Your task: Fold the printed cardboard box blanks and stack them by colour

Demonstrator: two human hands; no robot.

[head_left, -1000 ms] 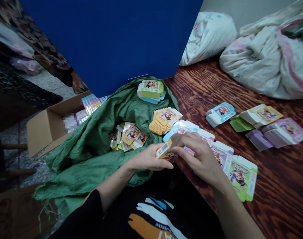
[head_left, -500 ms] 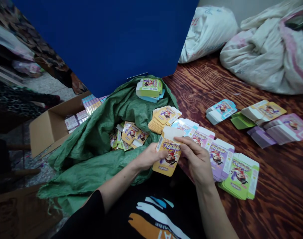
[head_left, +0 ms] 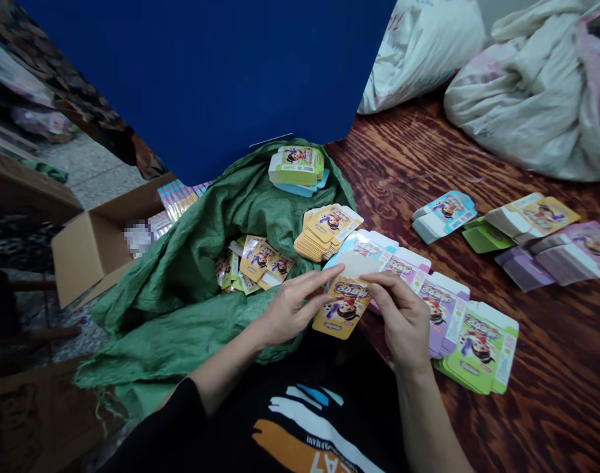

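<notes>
A flat yellow carton [head_left: 342, 312] with a white flap hangs between my hands above my lap. My right hand [head_left: 403, 318] pinches its right edge near the flap. Beside its left edge is my left hand [head_left: 293, 309], thumb and fingers apart around the edge. Just beyond sit a stack of yellow cartons [head_left: 324, 230] and a blue one [head_left: 362, 246]. Pink cartons [head_left: 408, 266], purple cartons [head_left: 440, 312] and green cartons [head_left: 480, 345] run in a row to the right.
A green sack [head_left: 182, 289] holds loose cartons and packets, with green boxes [head_left: 297, 164] on top. Folded cartons [head_left: 442, 213] stand farther right on the wooden table [head_left: 566, 341]. White sacks [head_left: 531, 112] lie behind; a cardboard box [head_left: 78, 253] is at left.
My left thumb and fingers have come off the carton's face and spread at its left edge. The carton has shifted slightly right, still in my right hand. The view has moved slightly.
</notes>
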